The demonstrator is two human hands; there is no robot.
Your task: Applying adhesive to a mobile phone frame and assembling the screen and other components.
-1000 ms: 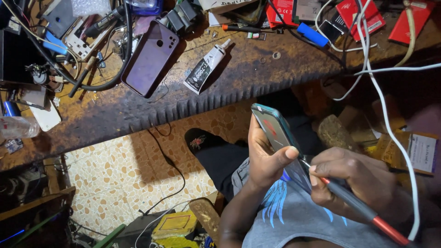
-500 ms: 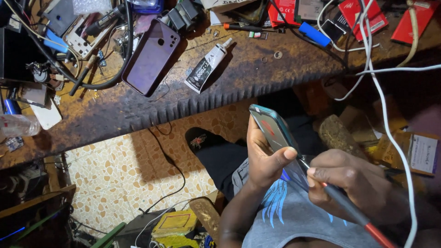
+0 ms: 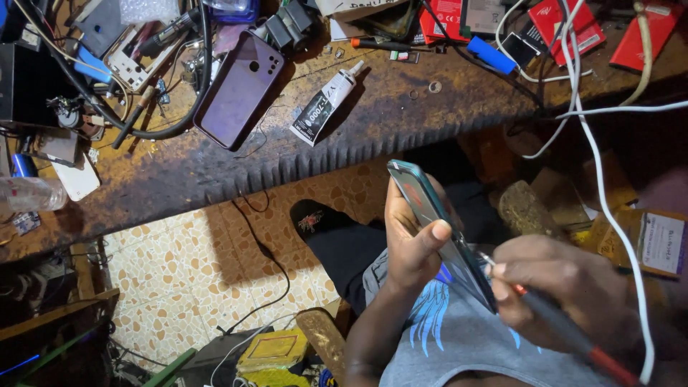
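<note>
My left hand (image 3: 410,247) grips the teal phone (image 3: 430,222) edge-on above my lap, below the workbench (image 3: 215,179), while my right hand (image 3: 566,287) closes around a red-tipped tool (image 3: 566,333) touching its lower end.

The dark, worn wooden worktop (image 3: 401,122) runs across the upper part of the view. A purple phone back cover (image 3: 239,89) lies on it, near a white and black glue tube (image 3: 324,107) placed at an angle. A thick black cable (image 3: 183,107) curves around the cover's left side. 1 blue rectangular block (image 3: 491,54) lies near 2 red flat packets (image 3: 566,21). White cables (image 3: 595,158) hang over the worktop edge. A clear plastic bottle (image 3: 32,193) lies at the left. The beige patterned tile floor (image 3: 179,272) is below.
</note>
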